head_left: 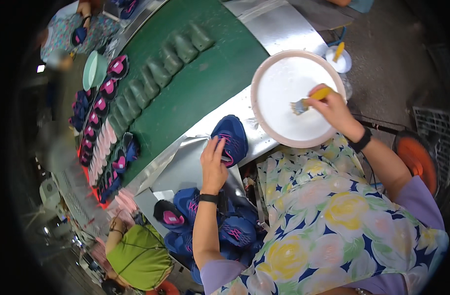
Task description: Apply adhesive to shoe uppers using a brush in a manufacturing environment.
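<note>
My right hand point(331, 110) grips a brush point(319, 95) by its yellow handle. The bristles are down at the white liquid inside a wide, pale pink-rimmed basin point(255, 101). To the left of the basin, a navy blue shoe upper point(236, 129) with pink laces rests on the shiny metal edge. My left hand point(214, 167) has its fingers over the laces and the opening of that upper, holding it; the thumb is mostly hidden. Below my left forearm, several more blue and pink shoe uppers point(237, 231) lie in a pile.
A green conveyor belt point(205, 81) carries rows of grey-green foot-shaped lasts point(158, 73), pink pieces and shoe uppers point(101, 104). A mint bowl point(93, 71) stands on its far side. Beyond the basin sits a white tub point(346, 64) with a yellow-handled brush. Co-workers are at the upper left and lower left.
</note>
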